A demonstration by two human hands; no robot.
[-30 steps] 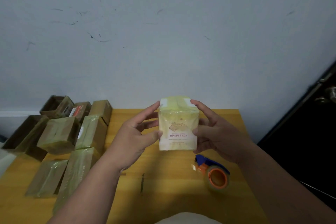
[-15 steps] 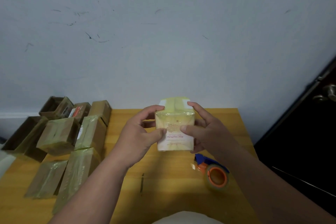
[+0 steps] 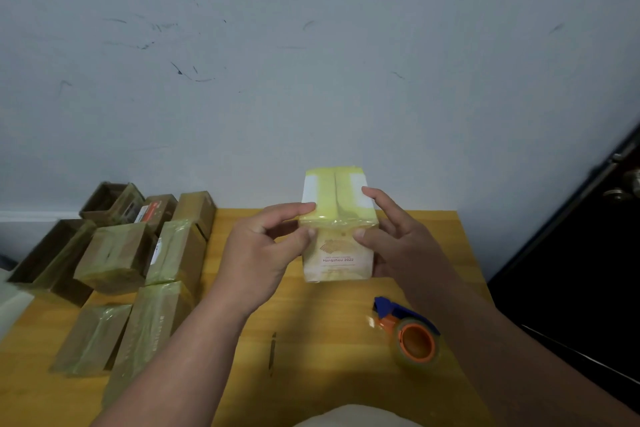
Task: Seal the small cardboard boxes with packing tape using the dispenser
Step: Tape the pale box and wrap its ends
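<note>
A small white box (image 3: 337,255) with yellowish tape over its top and front is held upright above the wooden table (image 3: 322,333). My left hand (image 3: 263,250) grips its left side, thumb on the front face and index finger on the top edge. My right hand (image 3: 394,236) holds the right side, thumb pressing the taped front, fingers on the top corner. The tape dispenser (image 3: 410,336), blue with an orange core and a clear roll, lies on the table below my right forearm.
Several brown cardboard boxes (image 3: 142,270) wrapped in tape sit in rows at the table's left side, with an open box (image 3: 48,256) at the far left. A grey wall stands behind the table. A dark door (image 3: 588,246) is to the right.
Both thumbs have slid onto the box's front face from its sides, pressing the tape there. The box has tilted so its taped top shows more.
</note>
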